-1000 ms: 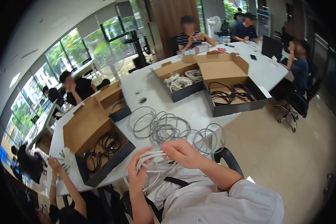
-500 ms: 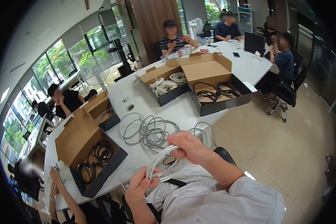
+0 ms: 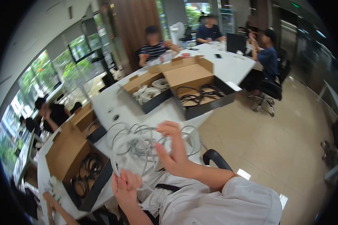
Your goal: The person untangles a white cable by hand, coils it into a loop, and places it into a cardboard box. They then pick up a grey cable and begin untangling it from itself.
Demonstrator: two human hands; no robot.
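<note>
A white cable, looped into a loose coil, is held at its lower left in my left hand, whose fingers are wrapped round it. My right hand is beside the coil on its right, thumb and fingers apart, with nothing gripped. Motion blurs the coil's upper loops. Behind it, a tangle of grey cable lies on the white table, partly hidden by the coil and my right hand.
On the left, an open cardboard box contains black cables. Farther back are a box of white cables and one of black cables. A chair armrest is at my right. Another person's forearm reaches in at lower left.
My right hand has let go of the white cable and opened. My left hand has moved left with the coil, whose loops now spread upward. The whole view has shifted.
</note>
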